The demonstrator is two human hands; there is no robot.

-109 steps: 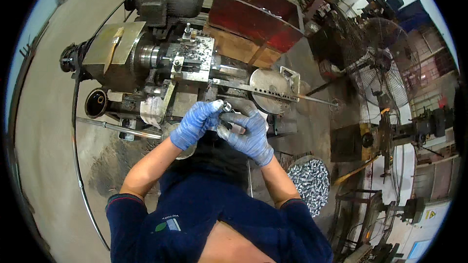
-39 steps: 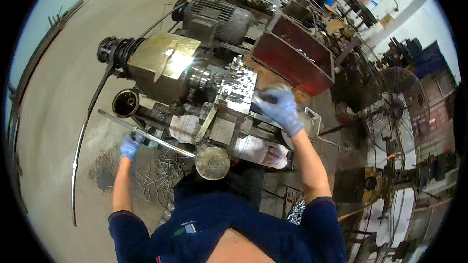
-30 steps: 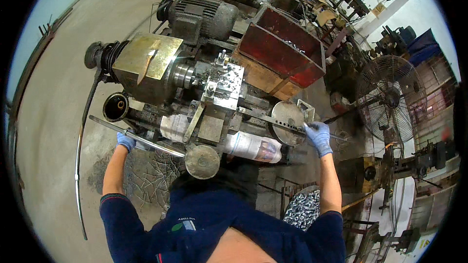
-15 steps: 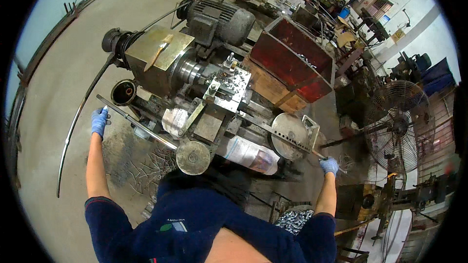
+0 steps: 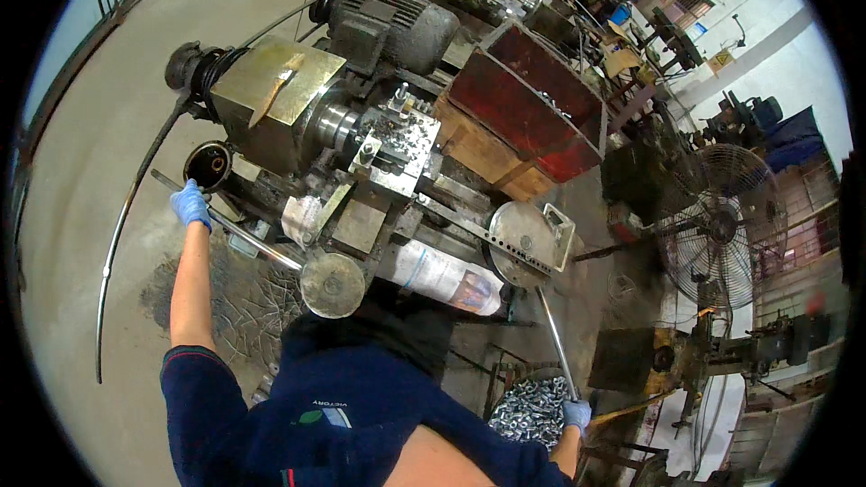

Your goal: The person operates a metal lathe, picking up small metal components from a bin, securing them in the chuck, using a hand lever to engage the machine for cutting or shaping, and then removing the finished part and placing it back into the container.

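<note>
A long metal bar (image 5: pixel 253 239) is gripped near its far end by the gloved left hand (image 5: pixel 189 206); a round disc (image 5: pixel 332 286) is seen at the bar's other end. The near end of a steel rod (image 5: pixel 557 343) is clasped by the gloved right hand (image 5: pixel 576 413), with shiny metal parts (image 5: pixel 528 410) heaped just left of that grip.

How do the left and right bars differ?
The left bar slants shallowly; the right bar runs steeply toward the person. The left hand is on the left bar, short of its tip; the right hand is at the right bar's near end. Both look metallic.
</note>
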